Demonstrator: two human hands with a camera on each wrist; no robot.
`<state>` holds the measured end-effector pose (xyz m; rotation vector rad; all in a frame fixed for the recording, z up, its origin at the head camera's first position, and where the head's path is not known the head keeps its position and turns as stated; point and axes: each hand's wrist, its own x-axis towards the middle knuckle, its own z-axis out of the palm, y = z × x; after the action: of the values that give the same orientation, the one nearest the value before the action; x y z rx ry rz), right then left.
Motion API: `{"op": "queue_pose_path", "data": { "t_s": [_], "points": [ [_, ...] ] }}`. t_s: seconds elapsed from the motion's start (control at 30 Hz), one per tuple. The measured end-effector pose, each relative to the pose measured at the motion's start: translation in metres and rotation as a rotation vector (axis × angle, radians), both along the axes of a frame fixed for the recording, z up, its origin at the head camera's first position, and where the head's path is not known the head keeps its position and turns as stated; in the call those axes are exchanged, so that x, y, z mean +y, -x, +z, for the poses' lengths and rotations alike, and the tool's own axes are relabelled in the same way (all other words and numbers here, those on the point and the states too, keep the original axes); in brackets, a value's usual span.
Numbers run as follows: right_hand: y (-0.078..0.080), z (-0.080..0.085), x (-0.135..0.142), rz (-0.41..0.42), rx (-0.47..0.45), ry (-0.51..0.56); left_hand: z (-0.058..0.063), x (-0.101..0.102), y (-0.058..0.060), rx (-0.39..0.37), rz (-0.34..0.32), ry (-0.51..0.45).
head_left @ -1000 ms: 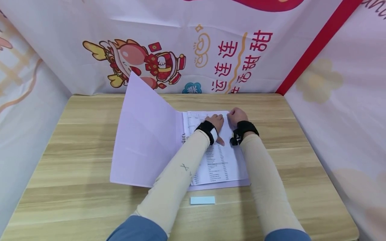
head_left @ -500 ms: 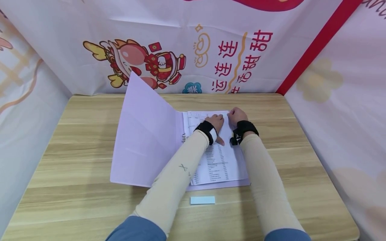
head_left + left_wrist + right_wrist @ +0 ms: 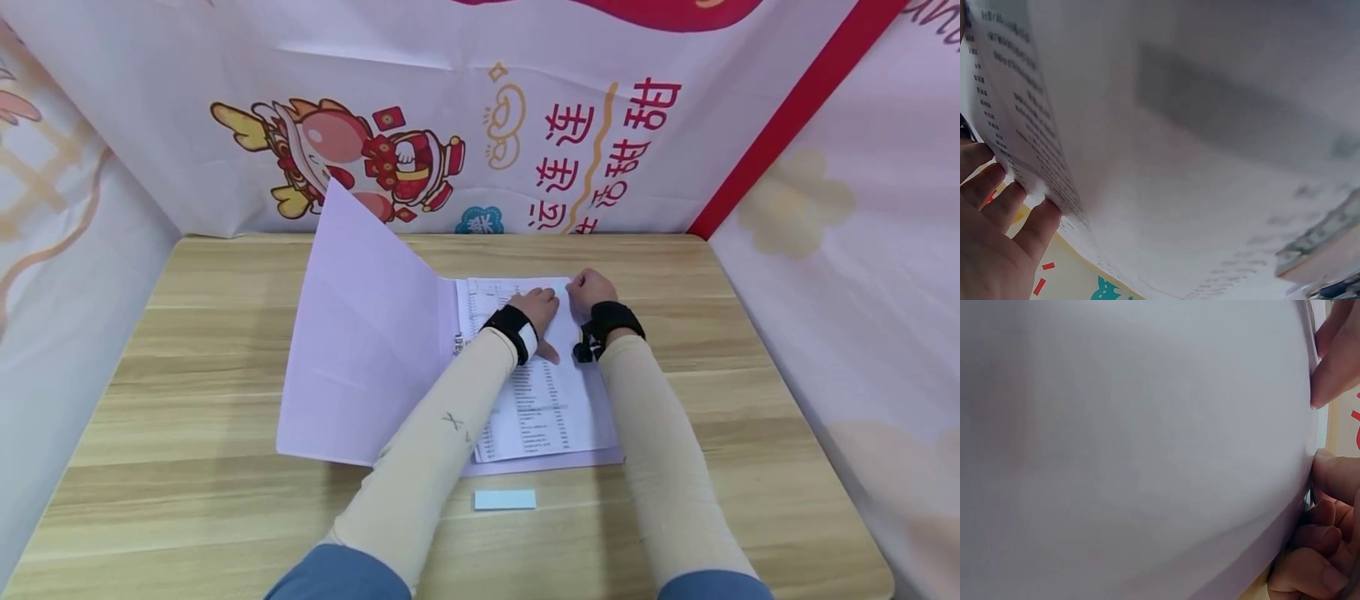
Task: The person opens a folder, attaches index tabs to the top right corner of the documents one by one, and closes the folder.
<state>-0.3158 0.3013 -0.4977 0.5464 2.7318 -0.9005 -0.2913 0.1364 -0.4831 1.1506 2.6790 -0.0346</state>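
In the head view, an open lilac ring binder (image 3: 360, 333) lies on the table with its front cover standing tilted up at the left. A stack of printed sheets (image 3: 536, 417) lies on its right side. My left hand (image 3: 535, 310) rests on the top sheet near its upper part, fingers extended and thumb spread. My right hand (image 3: 592, 289) is curled at the upper right corner of the sheets and pinches the edge there. A bit of light blue sticky note (image 3: 1322, 428) shows between the hands in the right wrist view; most of it is hidden.
A light blue pad (image 3: 505, 500) of small notes lies on the wooden table (image 3: 187, 358) in front of the binder. Metal binder rings (image 3: 458, 343) sit at the spine. A printed cloth (image 3: 480, 108) hangs behind the table.
Both hands stay almost in place. A light blue patch now shows at the sheet's upper right corner between the hands. The whole head view shifts slightly.
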Motion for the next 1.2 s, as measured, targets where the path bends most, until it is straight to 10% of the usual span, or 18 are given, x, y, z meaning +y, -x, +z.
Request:
{"op": "queue_pose_path", "data": {
  "t_s": [0.37, 0.9, 1.2],
  "points": [
    [-0.001, -0.005, 0.009, 0.074, 0.062, -0.024, -0.014, 0.002, -0.001, 0.030, -0.003, 0.010],
    [-0.008, -0.001, 0.019, 0.048, 0.118, 0.112, 0.004, -0.002, 0.005, 0.022, 0.022, -0.022],
    [-0.014, 0.010, 0.020, 0.042, 0.172, 0.205, 0.032, -0.010, -0.012, 0.039, 0.054, -0.101]
  ]
}}
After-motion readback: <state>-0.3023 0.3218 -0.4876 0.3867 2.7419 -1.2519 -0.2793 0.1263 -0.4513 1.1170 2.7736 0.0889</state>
